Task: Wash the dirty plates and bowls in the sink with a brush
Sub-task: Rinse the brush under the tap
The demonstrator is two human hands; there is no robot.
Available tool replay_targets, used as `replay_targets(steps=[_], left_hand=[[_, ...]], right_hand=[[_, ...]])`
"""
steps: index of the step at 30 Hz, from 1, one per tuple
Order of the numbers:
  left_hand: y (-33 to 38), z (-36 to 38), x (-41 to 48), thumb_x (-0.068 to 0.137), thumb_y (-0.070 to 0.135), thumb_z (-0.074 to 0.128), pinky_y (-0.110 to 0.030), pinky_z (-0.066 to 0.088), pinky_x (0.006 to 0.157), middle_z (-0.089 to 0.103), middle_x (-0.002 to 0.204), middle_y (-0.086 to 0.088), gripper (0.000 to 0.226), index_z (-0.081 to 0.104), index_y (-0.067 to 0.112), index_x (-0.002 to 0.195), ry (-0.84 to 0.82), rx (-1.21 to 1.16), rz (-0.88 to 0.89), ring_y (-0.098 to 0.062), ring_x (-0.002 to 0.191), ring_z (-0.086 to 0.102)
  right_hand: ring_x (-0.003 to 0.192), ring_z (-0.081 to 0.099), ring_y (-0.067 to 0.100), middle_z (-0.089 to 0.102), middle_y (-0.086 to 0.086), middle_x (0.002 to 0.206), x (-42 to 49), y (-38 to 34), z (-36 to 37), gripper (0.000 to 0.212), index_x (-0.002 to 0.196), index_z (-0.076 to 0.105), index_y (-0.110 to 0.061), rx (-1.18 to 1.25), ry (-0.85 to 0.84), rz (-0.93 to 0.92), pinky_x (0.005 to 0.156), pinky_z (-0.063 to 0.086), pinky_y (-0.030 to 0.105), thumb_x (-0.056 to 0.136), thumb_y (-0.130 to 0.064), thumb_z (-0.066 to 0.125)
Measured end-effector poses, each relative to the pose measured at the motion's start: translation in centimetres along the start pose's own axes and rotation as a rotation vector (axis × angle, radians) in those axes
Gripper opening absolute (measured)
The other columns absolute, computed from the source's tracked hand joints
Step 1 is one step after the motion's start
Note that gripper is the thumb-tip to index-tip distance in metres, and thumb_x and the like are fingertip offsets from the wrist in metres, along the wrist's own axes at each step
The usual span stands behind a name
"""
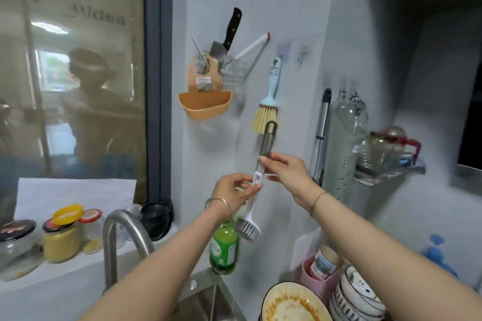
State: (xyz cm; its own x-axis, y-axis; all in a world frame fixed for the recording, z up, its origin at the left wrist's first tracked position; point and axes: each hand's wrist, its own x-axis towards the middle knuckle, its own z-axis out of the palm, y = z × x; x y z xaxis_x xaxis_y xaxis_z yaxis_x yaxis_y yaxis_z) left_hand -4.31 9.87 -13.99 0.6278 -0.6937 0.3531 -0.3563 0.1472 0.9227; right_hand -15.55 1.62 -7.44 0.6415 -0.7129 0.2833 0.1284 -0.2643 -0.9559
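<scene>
- Head view: the dish brush (257, 182) is held up in the air, above and right of the faucet (122, 232). Its long axis is nearly vertical and leans a bit. The bristle head points down and slightly left, and the grey looped end points up.
- The left hand (234, 190) pinches the white lower part of the handle. The right hand (284, 169) pinches it just higher, where grey meets white. Both are clamped on it.
- Writing: "Midea" lettering (100, 17) shows in the window glass, up and left of the faucet. The green bottle (224, 247) just right of the faucet has a label, but it's too blurry to read.
- Counts:
  - Two brushes, counting the blue-handled brush (271, 96) hanging on the wall above the held one.
  - Three jars (61, 240) left of the faucet.
  - One dirty bowl (292, 305) with orange residue, lower right of the faucet.
  - A stack of patterned bowls (357, 294) right beside it; can't count those.
</scene>
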Motion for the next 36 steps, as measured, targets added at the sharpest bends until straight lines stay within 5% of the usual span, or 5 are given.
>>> replay_targets(steps=[14,20,25,31,36], left_hand=[[13.6,2.3,11.8,0.082,0.018,0.076,-0.016,0.049,0.049,0.060,0.066,-0.001,0.024,0.068,0.007,0.103,-0.026,-0.028,0.249,-0.002,0.045,0.051],[13.9,2.7,14.7,0.082,0.015,0.076,-0.015,0.052,0.049,0.060,0.064,-0.004,0.026,0.066,0.006,0.104,-0.021,-0.096,0.214,0.001,0.043,0.054],[12.8,2.7,15.9,0.081,0.014,0.077,-0.019,0.054,0.053,0.059,0.060,-0.001,0.027,0.068,0.004,0.105,-0.036,-0.094,0.194,-0.004,0.048,0.055],[12.3,3.1,16.7,0.081,0.017,0.078,-0.021,0.054,0.054,0.057,0.054,0.005,0.019,0.071,0.010,0.097,-0.047,-0.078,0.203,-0.002,0.043,0.052],[11.6,3.4,17.3,0.081,0.020,0.078,-0.027,0.056,0.063,0.061,0.069,-0.007,0.026,0.073,0.005,0.103,-0.075,-0.060,0.203,-0.011,0.056,0.054]], right_hand=[[0.064,0.058,0.009,0.063,0.000,0.074,8.4,-13.3,-4.5,0.008,0.094,0.063,-0.011,-0.034,0.120,-0.238,0.060,0.051,0.015,0.088,-0.012,0.068],[0.063,0.057,0.010,0.062,-0.002,0.073,11.7,-13.7,-4.7,0.011,0.079,0.063,-0.017,-0.078,0.128,-0.243,0.060,0.052,0.016,0.088,-0.014,0.068],[0.060,0.061,0.010,0.065,0.000,0.075,13.6,-12.5,-4.8,0.012,0.095,0.069,-0.010,-0.118,0.154,-0.210,0.057,0.052,0.015,0.087,-0.018,0.069],[0.062,0.061,0.014,0.064,0.002,0.072,14.8,-12.0,-5.0,0.010,0.089,0.069,-0.008,-0.130,0.213,-0.190,0.057,0.053,0.019,0.086,-0.017,0.071],[0.060,0.063,0.015,0.065,0.005,0.070,15.6,-11.2,-5.3,0.012,0.083,0.068,-0.006,-0.150,0.251,-0.149,0.062,0.054,0.024,0.085,-0.017,0.072]])
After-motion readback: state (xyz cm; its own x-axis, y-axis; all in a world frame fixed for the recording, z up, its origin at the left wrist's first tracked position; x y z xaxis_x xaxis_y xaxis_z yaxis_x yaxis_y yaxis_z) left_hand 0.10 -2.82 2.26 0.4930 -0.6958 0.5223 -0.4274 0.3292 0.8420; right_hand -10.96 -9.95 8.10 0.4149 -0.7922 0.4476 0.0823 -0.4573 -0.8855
